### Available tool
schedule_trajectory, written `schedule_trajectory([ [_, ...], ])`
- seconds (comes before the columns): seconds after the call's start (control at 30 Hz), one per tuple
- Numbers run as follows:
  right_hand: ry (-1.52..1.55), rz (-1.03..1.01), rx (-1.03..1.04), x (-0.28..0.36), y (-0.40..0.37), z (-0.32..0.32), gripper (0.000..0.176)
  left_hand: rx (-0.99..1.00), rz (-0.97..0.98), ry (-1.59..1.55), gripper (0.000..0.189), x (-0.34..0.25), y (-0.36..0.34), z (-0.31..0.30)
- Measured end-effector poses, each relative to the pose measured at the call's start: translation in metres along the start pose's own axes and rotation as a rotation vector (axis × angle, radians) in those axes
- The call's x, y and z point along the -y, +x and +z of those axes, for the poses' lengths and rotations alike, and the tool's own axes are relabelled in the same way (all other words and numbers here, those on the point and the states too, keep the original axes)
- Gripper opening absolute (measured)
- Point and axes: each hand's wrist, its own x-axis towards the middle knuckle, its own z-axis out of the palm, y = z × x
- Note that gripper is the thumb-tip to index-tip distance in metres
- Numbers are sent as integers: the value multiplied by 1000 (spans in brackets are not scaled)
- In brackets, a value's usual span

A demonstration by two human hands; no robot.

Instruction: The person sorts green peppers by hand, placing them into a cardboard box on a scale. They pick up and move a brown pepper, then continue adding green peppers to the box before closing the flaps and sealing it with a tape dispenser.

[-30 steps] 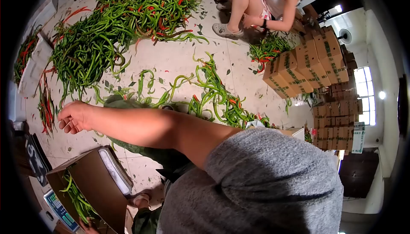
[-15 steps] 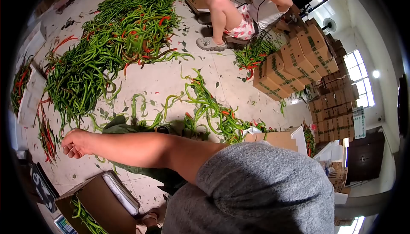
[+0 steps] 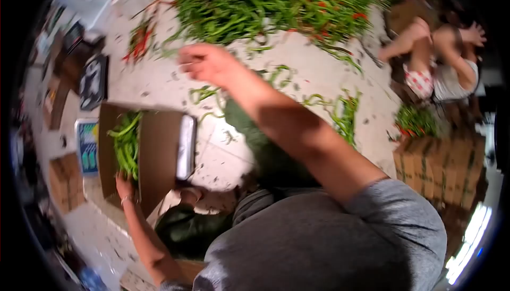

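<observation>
My left hand reaches into a cardboard box, its fingers stretched out at the lower end of a heap of long green chili peppers. A bracelet circles that wrist. Stretched out over the floor, my right hand has bent fingers smeared by motion. A faint green streak shows by its fingertips, and I cannot tell whether the fingers hold it. Beyond this hand spreads a large pile of green peppers with some red ones mixed in. Red peppers lie to the hand's left.
A scale with a display stands left of the box, and a dark case-like object lies above it. A metal tray is at the box's right side. Stacked cartons and a seated person are on the right. Loose peppers dot the floor.
The view has swung toward the left, bringing the box nearer the middle. My left hand has come into view inside it. My right hand now appears higher and farther right in the view.
</observation>
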Motion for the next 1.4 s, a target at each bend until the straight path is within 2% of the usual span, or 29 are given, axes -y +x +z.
schedule_trajectory([
  [0.03, -8, 0, 23, 3, -3, 2, 22, -100, -63, -93, 44, -21, -12, -24],
  [0.07, -34, -18, 9, 4, -8, 8, 22, -277, -57, -234, 44, -35, -16, -40],
  [0.1, -50, -16, -1, 3, -8, 12, 23, -414, 16, -219, 46, -44, -17, -47],
  [0.17, -46, -9, 20, 7, -10, 13, 24, -360, 221, -389, 48, -105, -30, -75],
  [0.23, -50, 4, 30, 5, -8, 17, 24, -231, 465, -252, 48, -138, -31, -69],
  [0.3, -50, 22, 36, -2, -8, 20, 24, 168, 301, -519, 50, -129, -15, -45],
  [0.37, -59, 39, 46, -7, -8, 22, 24, 171, 516, -111, 52, -91, 9, -16],
  [0.47, -54, 45, 54, -5, -11, 23, 26, 122, 500, -163, 53, -81, 13, -35],
  [0.57, -36, 39, 83, -3, -12, 23, 27, 1, 374, -145, 51, -42, 40, -14],
  [0.63, -24, 54, 97, -3, -12, 24, 27, -15, 207, -24, 55, -55, 48, -3],
  [0.67, -39, 64, 84, -3, -14, 27, 26, 116, 139, 96, 63, -70, 41, -2],
  [0.7, -38, 71, 94, -3, -15, 28, 26, 240, 159, 141, 75, -91, 29, -13],
  [0.77, -23, 75, 119, -4, -18, 29, 26, 305, 321, 48, 84, -93, 10, -32],
  [0.8, -11, 81, 146, -2, -24, 31, 25, 273, 297, 71, 91, -88, 10, -39],
  [0.9, 147, 135, 222, 4, -32, 21, 26, 6, 29, -94, 79, -47, 26, -6],
  [0.97, 158, 74, 315, 18, -27, 9, 27, 130, 25, -215, 67, -47, 26, -23],
  [1.0, 26, 24, 233, 32, -22, 0, 26, 195, 45, -163, 61, -41, 27, -35],
  [1.03, -309, -93, -39, 46, -17, -1, 27, 261, 63, -113, 55, -32, 27, -47],
  [1.1, -815, -255, -262, 61, 37, -61, 36, -54, -40, -409, 37, -98, -7, -108],
  [1.13, -936, -306, -346, 70, 63, -88, 40, -263, 33, -368, 32, -139, -21, -139],
  [1.17, -1127, -313, -411, 78, 103, -141, 50, -470, 108, -326, 28, -180, -30, -158],
  [1.2, -1398, -269, -547, 92, 127, -154, 58, -566, 151, -458, 25, -213, -35, -158],
  [1.23, -1582, -366, -608, 99, 165, -186, 64, -659, 191, -588, 23, -241, -38, -155],
  [1.3, -1688, -421, -645, 120, 217, -186, 74, -334, 447, -669, 20, -281, -42, -145],
  [1.33, -1654, -417, -615, 129, 242, -178, 79, -143, 490, -734, 19, -297, -39, -131],
  [1.37, -1724, -398, -669, 133, 271, -181, 85, 52, 527, -796, 18, -311, -34, -116],
  [1.4, -1731, -252, -689, 138, 294, -180, 92, 218, 472, -914, 17, -324, -27, -98],
])
